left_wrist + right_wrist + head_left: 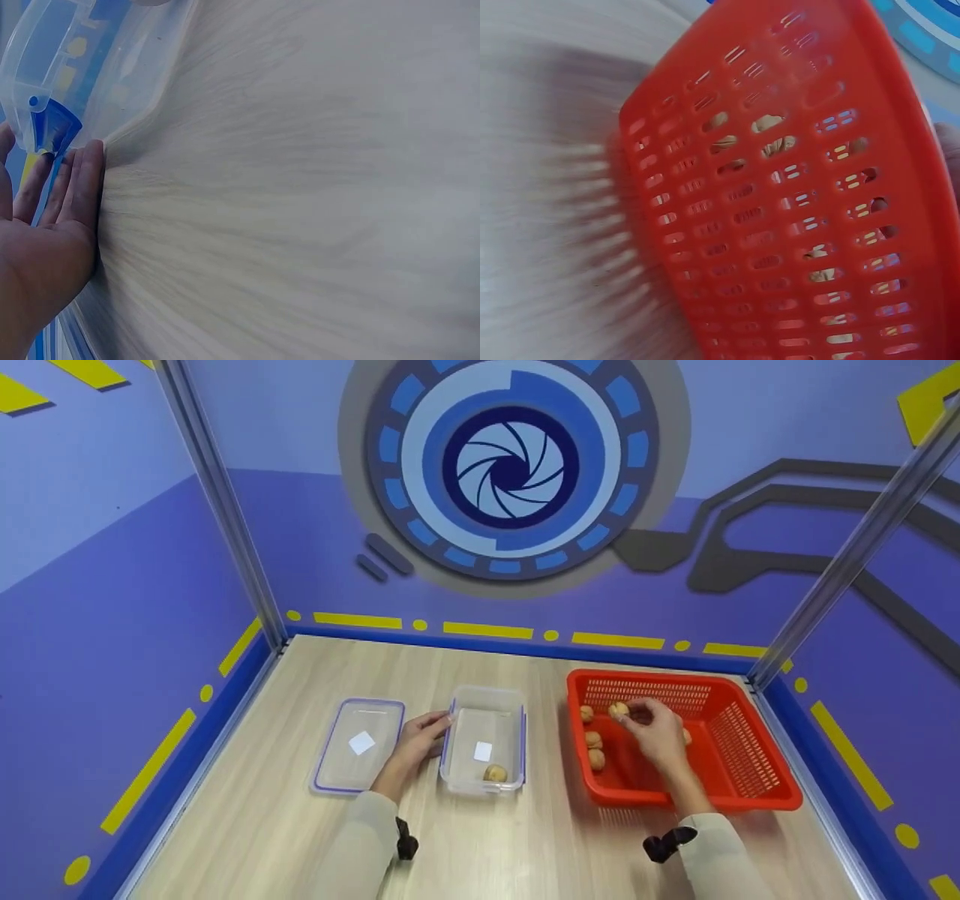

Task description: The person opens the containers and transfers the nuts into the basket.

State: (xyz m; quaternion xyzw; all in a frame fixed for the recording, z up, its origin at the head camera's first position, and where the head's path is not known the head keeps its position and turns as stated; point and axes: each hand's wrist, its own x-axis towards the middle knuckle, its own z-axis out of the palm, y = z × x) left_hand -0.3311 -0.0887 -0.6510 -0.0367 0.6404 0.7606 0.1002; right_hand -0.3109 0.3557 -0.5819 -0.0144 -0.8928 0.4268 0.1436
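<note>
Over the red basket (739, 808), my right hand (661, 740) pinches a walnut (619, 709) between thumb and fingertips. Several walnuts (595, 759) lie along the basket's left side, and one more is partly hidden behind the hand. My left hand (417, 746) touches the left wall of a clear plastic container (469, 720) with its fingers fairly straight; in the left wrist view those fingers (88, 176) reach the container's blue clip (56, 124). Inside the container sit one walnut (495, 773) and a white square label (483, 751).
A clear lid (337, 769) with a purple-blue seal and a white label lies left of the left hand. Printed panels (480, 615) close off the back and sides of the wooden table (480, 840). In the right wrist view the slotted basket wall (765, 225) hides most of the right hand.
</note>
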